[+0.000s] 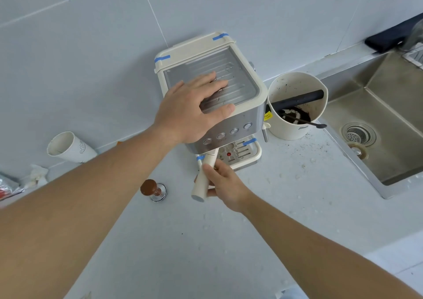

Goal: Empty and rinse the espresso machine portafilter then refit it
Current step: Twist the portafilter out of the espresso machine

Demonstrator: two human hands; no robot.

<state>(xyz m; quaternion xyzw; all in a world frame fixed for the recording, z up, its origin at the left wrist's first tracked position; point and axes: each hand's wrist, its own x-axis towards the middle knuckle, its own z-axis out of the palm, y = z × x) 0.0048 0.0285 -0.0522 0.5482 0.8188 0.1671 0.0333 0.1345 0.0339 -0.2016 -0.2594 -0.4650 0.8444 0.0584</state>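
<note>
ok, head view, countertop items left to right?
Tipped paper cup → tamper → portafilter handle gripped by the right hand → knock box → sink.

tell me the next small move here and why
Probably swing the portafilter handle sideways. The right hand grips it, its head under the espresso machine, and the left hand braces the machine's top. Whether that locks or frees it, I cannot tell.
</note>
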